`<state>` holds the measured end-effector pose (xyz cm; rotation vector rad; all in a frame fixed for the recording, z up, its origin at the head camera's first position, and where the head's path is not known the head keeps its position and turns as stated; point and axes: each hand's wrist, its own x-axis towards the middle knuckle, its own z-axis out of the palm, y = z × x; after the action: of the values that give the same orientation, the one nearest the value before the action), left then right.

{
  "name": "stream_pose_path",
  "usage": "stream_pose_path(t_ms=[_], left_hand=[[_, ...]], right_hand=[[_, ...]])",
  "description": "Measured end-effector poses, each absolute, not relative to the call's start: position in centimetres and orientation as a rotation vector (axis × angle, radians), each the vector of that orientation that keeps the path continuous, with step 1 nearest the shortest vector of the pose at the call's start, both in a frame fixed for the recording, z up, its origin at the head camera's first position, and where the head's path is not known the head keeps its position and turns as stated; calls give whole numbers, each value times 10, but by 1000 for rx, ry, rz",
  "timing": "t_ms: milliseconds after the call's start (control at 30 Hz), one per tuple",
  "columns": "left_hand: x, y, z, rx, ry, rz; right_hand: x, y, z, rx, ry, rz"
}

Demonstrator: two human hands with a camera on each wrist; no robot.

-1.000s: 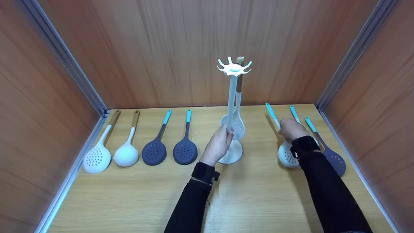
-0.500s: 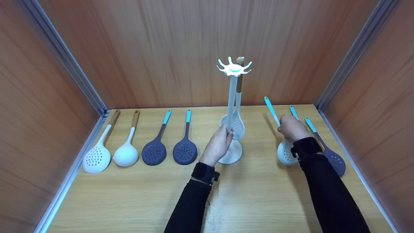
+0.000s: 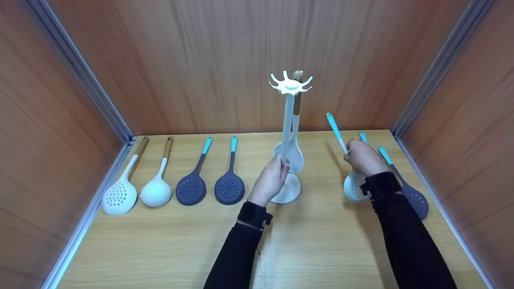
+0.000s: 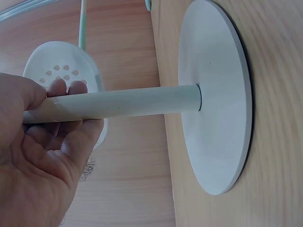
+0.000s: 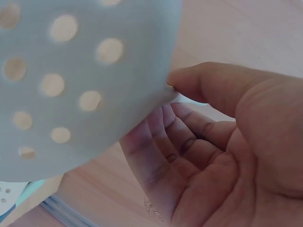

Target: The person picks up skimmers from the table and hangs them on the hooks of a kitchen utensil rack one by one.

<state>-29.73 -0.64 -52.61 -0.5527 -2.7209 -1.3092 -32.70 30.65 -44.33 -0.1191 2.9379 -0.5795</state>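
My left hand (image 3: 268, 182) grips the white post of a utensil stand (image 3: 288, 124), which has a ring of curved hooks on top and a round base (image 4: 213, 146) on the table. A white skimmer with a wooden handle (image 3: 297, 106) hangs at the stand's far side. To the right, my right hand (image 3: 365, 158) pinches a white perforated skimmer (image 3: 353, 187) by its neck. Its turquoise handle (image 3: 334, 126) points up and away, raised off the table. In the right wrist view the perforated head of this skimmer (image 5: 71, 85) lies close to the thumb.
On the left lie a white skimmer (image 3: 120, 197), a white ladle (image 3: 156, 192) and two dark perforated skimmers (image 3: 191, 188). Beyond my right hand are another turquoise handle (image 3: 363, 137), mostly covered, and a dark skimmer (image 3: 416, 200). Wooden walls (image 3: 200, 60) enclose the table.
The right hand has risen slightly with the white skimmer; its turquoise handle end has moved up and a little left, farther from its shadow. My left hand and the stand have stayed put.
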Motion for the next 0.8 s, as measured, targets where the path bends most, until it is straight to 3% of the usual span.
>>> stream_pose_path(t_ms=[800], left_hand=[[-298,-5,-527,-522,-2731,-1326]], right_hand=[[-319,292,-428,-132,2994,-670]])
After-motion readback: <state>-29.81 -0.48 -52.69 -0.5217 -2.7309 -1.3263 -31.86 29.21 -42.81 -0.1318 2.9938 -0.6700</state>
